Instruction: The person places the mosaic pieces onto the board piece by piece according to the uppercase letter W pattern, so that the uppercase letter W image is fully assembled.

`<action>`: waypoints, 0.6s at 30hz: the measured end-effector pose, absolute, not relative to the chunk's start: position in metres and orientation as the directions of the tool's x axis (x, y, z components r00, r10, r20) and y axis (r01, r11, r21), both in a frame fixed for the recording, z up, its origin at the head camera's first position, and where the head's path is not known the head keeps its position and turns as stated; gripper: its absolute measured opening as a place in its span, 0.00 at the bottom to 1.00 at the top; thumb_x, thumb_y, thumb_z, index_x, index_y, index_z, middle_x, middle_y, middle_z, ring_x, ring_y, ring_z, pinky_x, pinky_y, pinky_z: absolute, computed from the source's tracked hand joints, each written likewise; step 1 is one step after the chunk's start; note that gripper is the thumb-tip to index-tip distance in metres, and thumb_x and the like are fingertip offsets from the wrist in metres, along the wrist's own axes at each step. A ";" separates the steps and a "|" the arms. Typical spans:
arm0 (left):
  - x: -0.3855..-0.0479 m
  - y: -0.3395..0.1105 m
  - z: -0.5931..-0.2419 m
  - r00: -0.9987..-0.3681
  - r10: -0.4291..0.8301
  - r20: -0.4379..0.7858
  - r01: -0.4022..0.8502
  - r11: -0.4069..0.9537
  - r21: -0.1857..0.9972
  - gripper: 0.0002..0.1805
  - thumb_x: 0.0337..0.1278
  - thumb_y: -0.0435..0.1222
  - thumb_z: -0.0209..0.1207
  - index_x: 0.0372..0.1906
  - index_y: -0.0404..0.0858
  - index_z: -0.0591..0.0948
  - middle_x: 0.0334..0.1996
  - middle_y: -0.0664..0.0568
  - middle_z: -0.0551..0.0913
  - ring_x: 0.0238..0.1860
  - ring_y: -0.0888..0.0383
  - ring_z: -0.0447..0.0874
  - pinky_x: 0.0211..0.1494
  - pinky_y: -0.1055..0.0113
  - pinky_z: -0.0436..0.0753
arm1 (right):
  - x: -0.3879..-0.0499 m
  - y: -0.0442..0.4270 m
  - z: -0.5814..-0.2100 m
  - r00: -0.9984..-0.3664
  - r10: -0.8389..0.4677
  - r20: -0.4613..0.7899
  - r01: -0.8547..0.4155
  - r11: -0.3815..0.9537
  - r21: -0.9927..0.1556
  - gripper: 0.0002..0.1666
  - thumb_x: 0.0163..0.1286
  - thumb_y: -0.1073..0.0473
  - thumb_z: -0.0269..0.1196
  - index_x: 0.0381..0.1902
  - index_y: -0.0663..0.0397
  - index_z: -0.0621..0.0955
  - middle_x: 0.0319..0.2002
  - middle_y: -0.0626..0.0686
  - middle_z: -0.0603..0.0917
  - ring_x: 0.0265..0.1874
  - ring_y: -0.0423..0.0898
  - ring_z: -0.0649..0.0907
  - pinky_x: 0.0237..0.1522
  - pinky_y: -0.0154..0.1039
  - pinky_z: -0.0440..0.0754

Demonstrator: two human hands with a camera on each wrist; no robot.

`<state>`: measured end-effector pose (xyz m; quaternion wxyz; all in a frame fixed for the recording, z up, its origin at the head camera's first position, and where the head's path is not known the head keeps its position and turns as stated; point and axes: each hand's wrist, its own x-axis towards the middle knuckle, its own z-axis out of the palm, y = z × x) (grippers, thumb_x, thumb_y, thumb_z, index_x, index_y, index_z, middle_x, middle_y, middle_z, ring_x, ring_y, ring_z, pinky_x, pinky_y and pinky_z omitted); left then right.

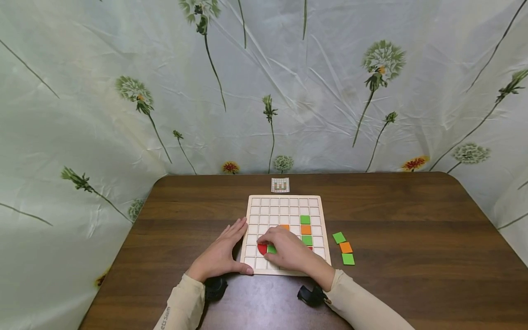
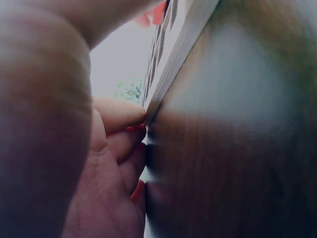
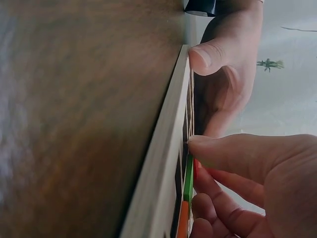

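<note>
One hand [image 1: 289, 250] — pinching red piece [image 1: 261, 249].

R hand [image 1: 288, 250] hides pt of board [image 1: 294, 219]; card [image 1: 280, 185] details too sm.

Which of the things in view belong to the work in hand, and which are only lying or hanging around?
Belonging, it seems:
gridded wooden board
red disc
green tiles, orange tiles, on board and beside it
printed card, probably the pattern

Only around:
brown wooden table
dandelion-print backdrop
black wrist devices
</note>
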<state>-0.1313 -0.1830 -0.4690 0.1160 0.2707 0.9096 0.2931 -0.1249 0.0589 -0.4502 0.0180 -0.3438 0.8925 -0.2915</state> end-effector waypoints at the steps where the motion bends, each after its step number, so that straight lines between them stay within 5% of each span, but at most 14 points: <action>1: -0.131 -0.183 -0.469 -0.826 0.561 -0.050 0.427 0.680 0.596 0.70 0.37 0.66 0.74 0.79 0.33 0.54 0.80 0.44 0.48 0.80 0.45 0.44 0.80 0.47 0.46 | -0.125 0.059 -0.450 -0.764 -0.623 0.166 -0.601 0.596 -0.532 0.16 0.60 0.63 0.71 0.47 0.55 0.87 0.39 0.47 0.85 0.42 0.45 0.80 0.49 0.39 0.80; 18: -0.132 -0.184 -0.471 -0.825 0.563 -0.040 0.436 0.680 0.589 0.69 0.36 0.65 0.74 0.79 0.33 0.55 0.80 0.45 0.49 0.80 0.45 0.44 0.80 0.48 0.46 | -0.126 0.057 -0.453 -0.767 -0.612 0.192 -0.610 0.605 -0.511 0.12 0.61 0.62 0.71 0.43 0.54 0.87 0.37 0.47 0.85 0.40 0.44 0.81 0.48 0.39 0.81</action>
